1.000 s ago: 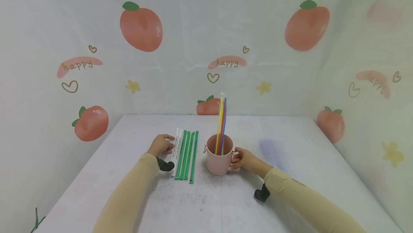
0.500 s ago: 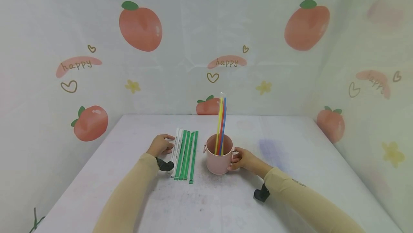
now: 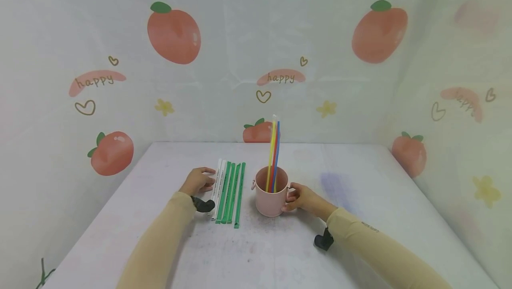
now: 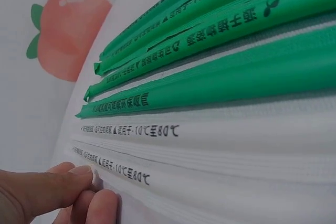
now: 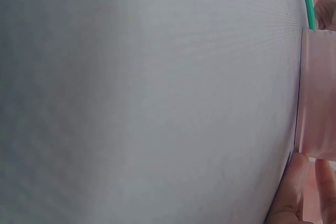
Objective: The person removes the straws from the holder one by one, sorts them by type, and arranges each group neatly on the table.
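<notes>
Just below the frame's centre, the right hand (image 3: 302, 198) grips the pink cup (image 3: 270, 203) of coloured straws (image 3: 275, 146); left of centre, the left hand (image 3: 197, 181) — fingers loosely bent — lies beside white straws (image 3: 219, 186).

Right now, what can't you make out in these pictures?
Lower ends of the colored straws: head view, hidden by the front wall of the cup.
Any print toward the near ends of the green straws: cut off by the left wrist view's edge, too small in the head view.
Part of the cup's right side: head view, behind the right hand.
</notes>
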### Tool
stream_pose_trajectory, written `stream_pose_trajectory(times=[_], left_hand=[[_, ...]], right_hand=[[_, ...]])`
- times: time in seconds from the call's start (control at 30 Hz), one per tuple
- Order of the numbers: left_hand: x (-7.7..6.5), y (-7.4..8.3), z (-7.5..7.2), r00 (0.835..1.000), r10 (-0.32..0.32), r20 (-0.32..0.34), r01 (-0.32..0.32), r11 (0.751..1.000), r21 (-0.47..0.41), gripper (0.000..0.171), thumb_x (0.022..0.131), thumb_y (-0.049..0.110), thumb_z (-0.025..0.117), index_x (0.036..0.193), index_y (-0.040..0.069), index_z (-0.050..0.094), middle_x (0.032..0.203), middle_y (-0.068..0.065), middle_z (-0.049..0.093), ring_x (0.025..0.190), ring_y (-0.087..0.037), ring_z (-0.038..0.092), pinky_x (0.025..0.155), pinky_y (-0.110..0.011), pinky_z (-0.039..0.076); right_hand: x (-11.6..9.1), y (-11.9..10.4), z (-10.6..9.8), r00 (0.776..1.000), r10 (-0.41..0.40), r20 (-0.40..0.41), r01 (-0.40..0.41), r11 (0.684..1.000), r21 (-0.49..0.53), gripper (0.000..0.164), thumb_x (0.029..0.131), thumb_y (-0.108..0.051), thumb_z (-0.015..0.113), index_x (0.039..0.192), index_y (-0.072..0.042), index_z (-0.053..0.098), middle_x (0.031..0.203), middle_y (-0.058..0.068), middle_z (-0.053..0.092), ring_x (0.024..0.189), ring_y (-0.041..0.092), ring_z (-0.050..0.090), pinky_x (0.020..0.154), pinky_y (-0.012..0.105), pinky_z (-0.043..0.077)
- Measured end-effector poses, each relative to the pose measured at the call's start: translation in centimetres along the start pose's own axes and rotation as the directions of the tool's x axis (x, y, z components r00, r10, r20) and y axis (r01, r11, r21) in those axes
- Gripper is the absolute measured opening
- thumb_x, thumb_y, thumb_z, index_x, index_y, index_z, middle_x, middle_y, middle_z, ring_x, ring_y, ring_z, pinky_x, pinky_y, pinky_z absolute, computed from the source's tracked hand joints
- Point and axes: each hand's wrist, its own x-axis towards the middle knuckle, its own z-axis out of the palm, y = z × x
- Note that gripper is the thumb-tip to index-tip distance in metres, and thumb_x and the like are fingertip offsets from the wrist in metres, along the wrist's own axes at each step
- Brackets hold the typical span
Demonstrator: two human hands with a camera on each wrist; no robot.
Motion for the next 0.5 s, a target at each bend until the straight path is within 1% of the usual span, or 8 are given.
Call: stream_pose_trajectory(times=[0.1,0.17,0.33,0.43,0.5], left_hand=[[-0.3,0.1,-0.2,1.000,-0.011,-0.001,0.011,0.999,-0.031,0.041,0.090,0.005,0.065,0.131,0.007,0.058,0.102,-0.013,0.062,0.080,-0.016,0.058,0.062,-0.019,0.055],[-0.6,0.3,-0.3,1.000,-0.018,0.004,0.018,0.998,-0.061,0.041,0.091,0.005,0.064,0.131,0.008,0.058,0.101,-0.011,0.061,0.081,-0.016,0.057,0.063,-0.019,0.055],[-1.2,0.8,-0.8,0.998,-0.016,0.053,0.022,0.991,-0.130,0.040,0.094,0.007,0.060,0.134,0.007,0.055,0.094,-0.008,0.057,0.078,-0.014,0.055,0.064,-0.020,0.054],[-1.2,1.1,-1.0,0.997,-0.015,0.077,0.029,0.983,-0.182,0.041,0.096,0.008,0.058,0.136,0.006,0.053,0.099,-0.009,0.055,0.080,-0.014,0.054,0.066,-0.021,0.054],[-1.2,1.4,-1.0,0.996,-0.011,0.091,0.032,0.973,-0.227,0.042,0.096,0.009,0.058,0.137,0.006,0.051,0.108,-0.010,0.055,0.087,-0.015,0.055,0.069,-0.021,0.054]], right_hand=[[0.1,0.1,0.0,1.000,-0.009,0.005,0.009,1.000,-0.010,0.089,0.076,0.000,0.080,0.146,0.010,0.026,0.118,0.021,0.058,0.099,0.020,0.059,0.096,0.036,0.051],[0.1,0.2,0.0,1.000,-0.010,0.004,0.010,1.000,-0.011,0.089,0.076,0.000,0.080,0.146,0.010,0.027,0.118,0.020,0.058,0.099,0.020,0.059,0.096,0.037,0.051],[0.2,0.2,-0.1,1.000,0.001,-0.006,-0.001,1.000,-0.010,0.088,0.075,0.000,0.081,0.146,0.009,0.029,0.116,0.018,0.059,0.097,0.018,0.059,0.097,0.038,0.050],[0.2,0.2,-0.1,1.000,-0.002,-0.002,0.002,1.000,-0.015,0.088,0.075,-0.001,0.081,0.146,0.009,0.029,0.116,0.018,0.059,0.097,0.018,0.059,0.097,0.037,0.050],[0.2,0.3,-0.1,1.000,-0.002,-0.003,0.002,1.000,-0.013,0.088,0.075,-0.001,0.081,0.146,0.009,0.029,0.115,0.018,0.060,0.096,0.018,0.059,0.097,0.037,0.051]])
